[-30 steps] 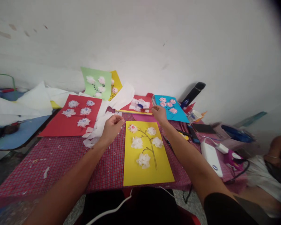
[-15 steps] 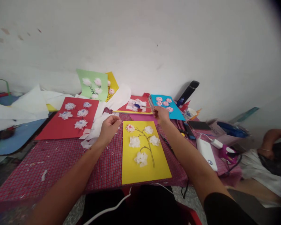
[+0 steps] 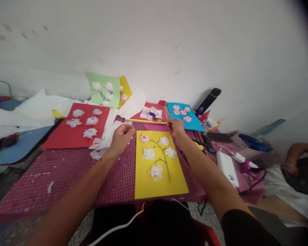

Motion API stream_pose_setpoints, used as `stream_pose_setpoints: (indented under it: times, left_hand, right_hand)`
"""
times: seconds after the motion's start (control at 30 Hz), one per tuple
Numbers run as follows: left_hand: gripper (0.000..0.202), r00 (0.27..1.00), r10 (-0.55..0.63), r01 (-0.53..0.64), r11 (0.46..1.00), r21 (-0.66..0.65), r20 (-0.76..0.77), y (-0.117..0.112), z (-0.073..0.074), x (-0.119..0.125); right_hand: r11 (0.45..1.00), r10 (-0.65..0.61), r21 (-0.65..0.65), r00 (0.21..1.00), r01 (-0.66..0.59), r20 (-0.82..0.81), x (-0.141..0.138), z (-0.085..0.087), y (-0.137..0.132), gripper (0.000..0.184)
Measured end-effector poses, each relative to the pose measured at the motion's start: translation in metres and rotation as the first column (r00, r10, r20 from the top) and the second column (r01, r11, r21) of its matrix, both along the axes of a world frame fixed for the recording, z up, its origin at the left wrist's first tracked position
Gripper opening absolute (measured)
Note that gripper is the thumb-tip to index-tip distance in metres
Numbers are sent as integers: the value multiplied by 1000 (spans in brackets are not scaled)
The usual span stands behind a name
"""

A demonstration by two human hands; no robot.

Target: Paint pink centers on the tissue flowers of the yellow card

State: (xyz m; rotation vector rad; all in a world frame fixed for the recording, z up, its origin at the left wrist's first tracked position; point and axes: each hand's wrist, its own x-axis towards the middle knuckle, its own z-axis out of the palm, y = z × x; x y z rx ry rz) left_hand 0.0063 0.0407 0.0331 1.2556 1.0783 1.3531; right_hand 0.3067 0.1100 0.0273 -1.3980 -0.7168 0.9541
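My right hand is closed around a thin stick pointing left. Its far end reaches the crumpled white paper, stained with blue and red paint, on a red sheet behind. My left hand hovers left of the yellow sheet, fingertips pinched together; I cannot make out anything between them. On that sheet, white tissue flowers sit along a drawn brown stem. The upper-left flower carries red marks; the others look plain white.
Finished-looking flower sheets surround the work: red, green and blue. At right are a black bottle-like object, a paper cup, a phone and a white power bank. Another person's arm shows at far right.
My right hand and the stick have dipped slightly, staying by the painted paper. My left hand stays pinched in nearly the same place. The whole view has shifted a little.
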Motion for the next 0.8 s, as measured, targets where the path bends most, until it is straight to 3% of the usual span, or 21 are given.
stream_pose_setpoints:
  times: [0.3, 0.6, 0.7, 0.8]
  left_hand:
    - [15, 999, -12, 13, 1000, 5, -32, -1, 1, 0]
    - [19, 1000, -2, 3, 1000, 12, -8, 0, -1, -1]
    - [18, 1000, -4, 4, 1000, 13, -17, -1, 2, 0]
    - [17, 1000, -4, 4, 1000, 7, -10, -2, 3, 0]
  right_hand:
    - [999, 6, 34, 1000, -7, 22, 4, 15, -5, 14]
    - [997, 48, 56, 996, -44, -81, -7, 13, -9, 14]
    - [996, 60, 77, 991, -51, -116, 0, 20, -22, 8]
    - [990, 86, 125, 986, -68, -139, 12, 28, -52, 9]
